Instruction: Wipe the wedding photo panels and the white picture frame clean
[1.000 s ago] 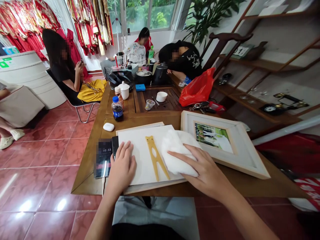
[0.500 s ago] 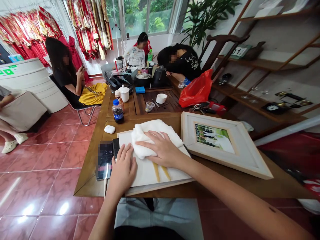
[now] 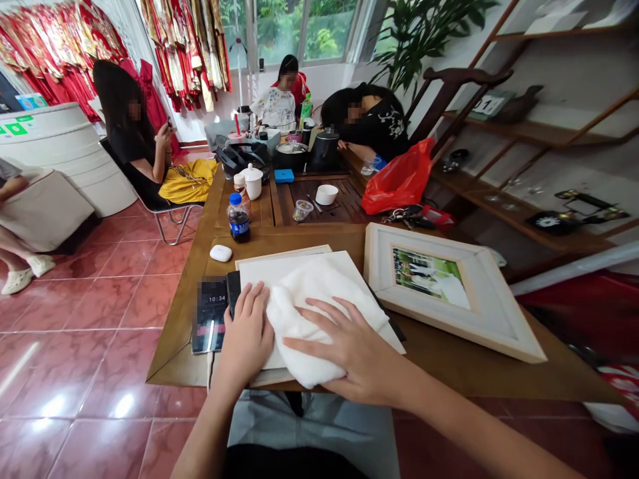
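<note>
My right hand point(image 3: 352, 352) lies on a folded white cloth point(image 3: 312, 293), its fingers spread across it and bent a little. Beneath the cloth is a white board point(image 3: 252, 269), near the front edge of the table. My left hand point(image 3: 249, 329) rests with fingers extended on the left side of the board. Just left of that hand are a dark phone point(image 3: 210, 316) with a lit screen and a plugged-in cable point(image 3: 210, 366). The cloth hides much of the board's middle and front.
A framed photo point(image 3: 429, 273) in a wide pale frame lies to the right. Behind the board are a white earbud case point(image 3: 220, 253), a cola bottle point(image 3: 238, 219), a white bowl point(image 3: 326, 194) and a red bag point(image 3: 399, 179). Several people sit around the room.
My right hand has slid the cloth toward me and slightly right over the board. Two yellow strips seen earlier at the front are now covered. My left hand stays nearly in place.
</note>
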Motion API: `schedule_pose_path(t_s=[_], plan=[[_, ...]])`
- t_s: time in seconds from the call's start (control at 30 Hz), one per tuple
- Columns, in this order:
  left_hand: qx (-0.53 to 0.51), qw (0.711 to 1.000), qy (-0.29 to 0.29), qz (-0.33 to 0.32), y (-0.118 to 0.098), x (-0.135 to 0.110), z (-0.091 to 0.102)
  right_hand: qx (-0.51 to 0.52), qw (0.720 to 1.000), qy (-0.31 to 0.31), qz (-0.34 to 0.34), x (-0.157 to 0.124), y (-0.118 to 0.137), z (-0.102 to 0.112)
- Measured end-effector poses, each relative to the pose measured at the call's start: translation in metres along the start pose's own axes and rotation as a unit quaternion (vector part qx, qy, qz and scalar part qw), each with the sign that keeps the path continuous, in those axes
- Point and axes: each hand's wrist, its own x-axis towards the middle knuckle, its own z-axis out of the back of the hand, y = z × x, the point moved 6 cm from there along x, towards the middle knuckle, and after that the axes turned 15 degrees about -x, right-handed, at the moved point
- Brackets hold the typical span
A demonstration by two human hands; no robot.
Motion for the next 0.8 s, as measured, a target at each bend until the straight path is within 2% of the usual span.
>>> schedule_pose_path(t_s=[0.17,0.6,0.8], plan=[[0.001,1.0,0.004,0.0,0.0,0.0,0.001,0.001,1.0,0.018,-0.015,0.003,-0.005,0.003],[-0.01,0.999,-0.022,-0.026,0.006,0.0,-0.002,-0.001,0.994,0.025,-0.11,0.076,-0.065,0.002],[0.01,1.0,-0.014,-0.019,0.001,-0.001,-0.003,0.06,0.991,0.035,-0.113,0.105,-0.07,0.006]])
